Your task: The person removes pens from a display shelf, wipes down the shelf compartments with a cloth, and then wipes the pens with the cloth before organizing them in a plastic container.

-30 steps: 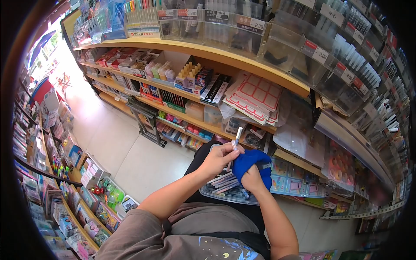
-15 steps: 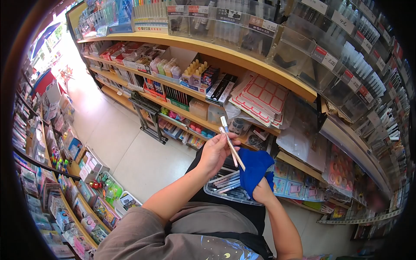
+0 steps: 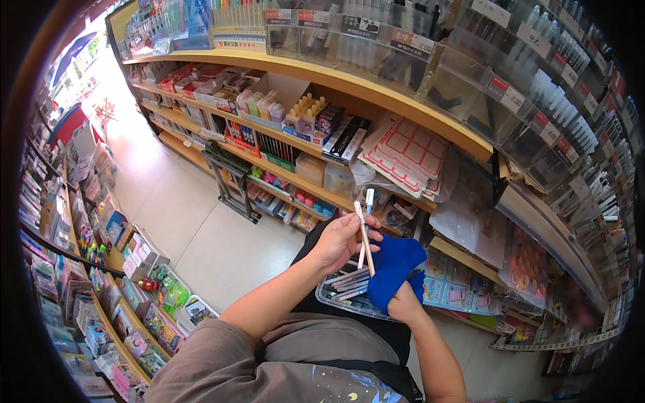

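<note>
My left hand is closed around two slim pens, one with a white cap and blue section, the other pale with a gold-toned lower part. They stand nearly upright and cross between my fingers. My right hand grips a blue cloth, bunched up so that part of the fingers is hidden. The lower end of the gold-toned pen meets the cloth's edge. Under both hands, a clear plastic basket sits at my lap with several pale pens lying in it.
Ahead runs a wooden shelf unit with pen boxes and price tags. Red-framed label sheets jut out from it. A folded black metal stand is on the tiled floor. Racks of stationery line the left side.
The pens have shifted slightly right and turned more upright, and their tops have fanned apart. The blue cloth has moved a little around their lower ends.
</note>
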Tool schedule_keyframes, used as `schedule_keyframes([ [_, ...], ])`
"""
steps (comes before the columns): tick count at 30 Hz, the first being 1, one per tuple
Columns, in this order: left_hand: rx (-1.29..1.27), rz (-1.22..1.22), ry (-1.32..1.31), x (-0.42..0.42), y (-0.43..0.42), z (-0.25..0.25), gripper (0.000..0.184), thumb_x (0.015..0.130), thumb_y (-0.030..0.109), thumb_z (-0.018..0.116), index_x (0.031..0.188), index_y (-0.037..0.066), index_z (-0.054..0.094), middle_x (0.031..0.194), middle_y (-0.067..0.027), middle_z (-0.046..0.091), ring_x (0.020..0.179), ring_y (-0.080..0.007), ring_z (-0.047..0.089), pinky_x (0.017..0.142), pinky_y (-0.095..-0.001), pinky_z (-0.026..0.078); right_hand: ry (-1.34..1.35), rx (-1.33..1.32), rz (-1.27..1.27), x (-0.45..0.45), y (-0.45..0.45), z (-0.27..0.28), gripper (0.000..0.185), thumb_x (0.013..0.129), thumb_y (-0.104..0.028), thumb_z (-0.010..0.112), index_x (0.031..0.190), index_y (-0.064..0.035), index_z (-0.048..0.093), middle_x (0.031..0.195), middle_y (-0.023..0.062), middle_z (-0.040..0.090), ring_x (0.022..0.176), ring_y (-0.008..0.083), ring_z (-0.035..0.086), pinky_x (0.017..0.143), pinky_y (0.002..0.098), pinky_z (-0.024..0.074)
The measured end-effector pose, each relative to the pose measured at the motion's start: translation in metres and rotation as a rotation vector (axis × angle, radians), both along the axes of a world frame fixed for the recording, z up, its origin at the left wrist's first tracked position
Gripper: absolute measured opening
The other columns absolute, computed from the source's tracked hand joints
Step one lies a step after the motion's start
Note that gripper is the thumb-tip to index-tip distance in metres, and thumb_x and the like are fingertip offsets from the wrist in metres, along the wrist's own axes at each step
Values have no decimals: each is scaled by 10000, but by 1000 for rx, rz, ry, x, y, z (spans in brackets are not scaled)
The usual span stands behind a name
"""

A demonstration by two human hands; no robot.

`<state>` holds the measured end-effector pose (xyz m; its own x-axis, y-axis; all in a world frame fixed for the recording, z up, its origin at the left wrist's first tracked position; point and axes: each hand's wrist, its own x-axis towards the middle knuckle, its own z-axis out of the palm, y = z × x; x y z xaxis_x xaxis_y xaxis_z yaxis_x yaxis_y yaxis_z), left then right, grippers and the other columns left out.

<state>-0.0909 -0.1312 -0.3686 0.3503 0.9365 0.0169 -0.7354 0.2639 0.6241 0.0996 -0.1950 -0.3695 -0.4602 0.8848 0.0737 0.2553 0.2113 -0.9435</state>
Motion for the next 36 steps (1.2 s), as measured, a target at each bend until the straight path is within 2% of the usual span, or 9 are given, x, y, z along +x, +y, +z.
schedule_keyframes([
  [3,8,-10,16,0,-1,1,273,921,278,473,1016,26,515,1020,-99,546,867,-196,606,736,-351,543,1,101,-45,-4,-1,2,137,771,-42,558,895,1,595,833,137,621,785,237,603,716,326,460],
  [6,13,13,56,1,-2,3,256,912,273,495,988,30,519,996,-91,546,847,-187,605,733,-354,544,-8,83,-63,-5,0,3,94,733,-27,576,811,8,616,751,138,629,703,229,615,665,312,465],
  [9,-1,53,66,1,-2,2,237,898,267,524,943,35,527,969,-85,549,833,-183,605,731,-358,545,-10,54,-196,-4,0,-2,62,697,-14,592,741,18,622,677,135,629,616,216,613,618,299,467],
  [12,-8,56,56,0,-1,2,224,889,261,544,902,38,530,940,-80,550,827,-184,607,730,-364,545,-30,110,-226,-5,1,-3,54,689,-8,599,724,26,621,668,146,631,599,198,614,606,288,466],
  [22,-32,127,-44,-3,-3,10,313,905,282,511,1040,3,549,983,-89,580,855,-180,601,763,-360,536,41,-25,-251,-4,1,0,68,712,-8,598,765,17,634,683,90,644,646,124,589,640,267,459],
  [30,-12,129,8,0,-3,5,247,872,241,574,995,26,560,956,-73,581,853,-176,600,759,-361,537,38,-56,-234,-5,0,4,131,738,-20,603,860,24,619,761,80,637,718,116,571,685,267,455],
  [36,-9,101,55,1,-3,9,240,875,247,570,976,30,561,932,-67,577,839,-178,598,759,-366,538,171,-178,-171,-2,-1,-6,117,773,-24,576,875,28,601,770,51,607,722,122,536,695,278,453],
])
